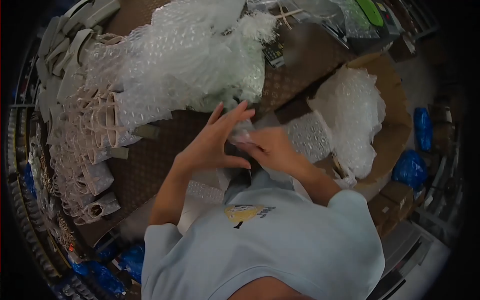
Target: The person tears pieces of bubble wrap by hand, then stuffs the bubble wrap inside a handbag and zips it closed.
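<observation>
Presently, clock positions read from between the two hands. Largest item: brown patterned table (145, 175), running from 8 o'clock up past 12. On it, a broad heap of bubble wrap (190, 55) covers 11 to 12 o'clock. Pale bags with thin handles (95, 145) lie crowded together at 9 o'clock; grey curved pieces (70, 50) are piled beyond them at 10. Open cardboard box (397, 107) at 3 o'clock, with a bunched bubble-wrap bundle (350, 115) inside its edge. Blue plastic-wrapped bundle (410, 169) sits outside the box, also near 3 o'clock. Green object (370, 12) between 1 and 2 o'clock; calculator (274, 54), near 1, just beside the heap.

Hands: left hand (212, 140) wide, fingers raised and spread, thumb reaching toward the right hand. Right hand (271, 147) narrow, fingertips pinching a small clear plastic piece (242, 134). That piece lies between the two hands, close in front of the shirt (280, 240), at the near edge of the heap; outline blurred. Whether the left fingers touch it: cannot tell.
</observation>
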`<act>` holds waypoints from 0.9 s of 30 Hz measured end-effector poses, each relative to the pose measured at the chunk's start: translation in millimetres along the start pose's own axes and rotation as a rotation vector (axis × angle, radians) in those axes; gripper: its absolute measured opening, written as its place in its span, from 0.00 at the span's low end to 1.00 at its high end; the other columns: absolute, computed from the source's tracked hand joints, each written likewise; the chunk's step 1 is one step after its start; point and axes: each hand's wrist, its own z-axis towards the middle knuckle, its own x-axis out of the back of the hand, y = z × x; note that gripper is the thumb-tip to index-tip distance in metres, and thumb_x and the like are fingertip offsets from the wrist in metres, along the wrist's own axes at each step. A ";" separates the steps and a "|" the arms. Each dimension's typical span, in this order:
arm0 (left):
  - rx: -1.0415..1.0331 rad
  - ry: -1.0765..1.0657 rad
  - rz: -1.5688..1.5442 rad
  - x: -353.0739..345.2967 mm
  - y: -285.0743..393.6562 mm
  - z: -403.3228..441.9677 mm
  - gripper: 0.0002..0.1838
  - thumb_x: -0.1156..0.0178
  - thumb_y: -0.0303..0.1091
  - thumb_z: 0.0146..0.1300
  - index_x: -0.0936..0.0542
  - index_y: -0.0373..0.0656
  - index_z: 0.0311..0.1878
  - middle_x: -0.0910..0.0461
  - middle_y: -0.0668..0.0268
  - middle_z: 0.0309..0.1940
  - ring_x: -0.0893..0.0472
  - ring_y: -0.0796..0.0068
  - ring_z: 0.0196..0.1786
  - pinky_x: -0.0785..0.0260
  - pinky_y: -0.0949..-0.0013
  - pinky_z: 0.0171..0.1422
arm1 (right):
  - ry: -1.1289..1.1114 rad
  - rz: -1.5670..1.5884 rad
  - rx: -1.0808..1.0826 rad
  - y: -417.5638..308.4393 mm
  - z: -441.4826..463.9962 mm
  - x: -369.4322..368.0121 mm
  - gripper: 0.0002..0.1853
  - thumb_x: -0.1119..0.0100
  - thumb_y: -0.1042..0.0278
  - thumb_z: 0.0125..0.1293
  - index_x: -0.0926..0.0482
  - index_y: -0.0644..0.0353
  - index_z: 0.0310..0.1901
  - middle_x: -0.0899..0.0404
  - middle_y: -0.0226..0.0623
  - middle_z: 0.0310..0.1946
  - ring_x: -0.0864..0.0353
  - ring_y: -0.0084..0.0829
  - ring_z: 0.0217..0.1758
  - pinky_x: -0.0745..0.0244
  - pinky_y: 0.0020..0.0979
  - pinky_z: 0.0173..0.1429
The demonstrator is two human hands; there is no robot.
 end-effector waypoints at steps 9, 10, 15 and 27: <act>0.273 0.722 0.006 5.0 -17.6 -237.8 0.08 0.40 0.20 0.45 0.22 0.41 0.32 0.22 0.60 0.39 0.26 0.57 0.52 0.38 0.58 0.61 | -0.318 -0.565 -0.043 9.7 -89.3 -85.3 0.42 0.39 0.75 0.46 0.45 0.51 0.66 0.46 0.44 0.65 0.53 0.51 0.70 0.63 0.60 0.67; 0.308 0.770 -0.012 6.3 -15.0 -260.5 0.07 0.41 0.20 0.48 0.22 0.41 0.31 0.22 0.60 0.40 0.26 0.56 0.53 0.37 0.57 0.61 | -0.259 -0.630 -0.062 24.0 -97.2 -86.1 0.42 0.41 0.78 0.45 0.44 0.51 0.66 0.45 0.44 0.64 0.52 0.50 0.70 0.62 0.60 0.66; 0.343 1.083 -0.082 11.5 -34.6 -369.6 0.01 0.44 0.26 0.57 0.23 0.43 0.32 0.23 0.60 0.44 0.28 0.55 0.56 0.39 0.56 0.62 | -0.197 -0.697 -0.112 45.2 -108.0 -78.6 0.41 0.43 0.79 0.44 0.43 0.52 0.65 0.44 0.43 0.64 0.51 0.49 0.69 0.60 0.59 0.67; 0.298 1.313 -0.193 0.9 -62.9 -498.9 0.07 0.41 0.37 0.59 0.26 0.47 0.31 0.25 0.62 0.48 0.31 0.56 0.61 0.43 0.55 0.66 | -0.054 -0.633 0.035 46.3 -113.5 -96.5 0.38 0.37 0.73 0.44 0.39 0.51 0.61 0.41 0.40 0.63 0.44 0.46 0.67 0.58 0.56 0.67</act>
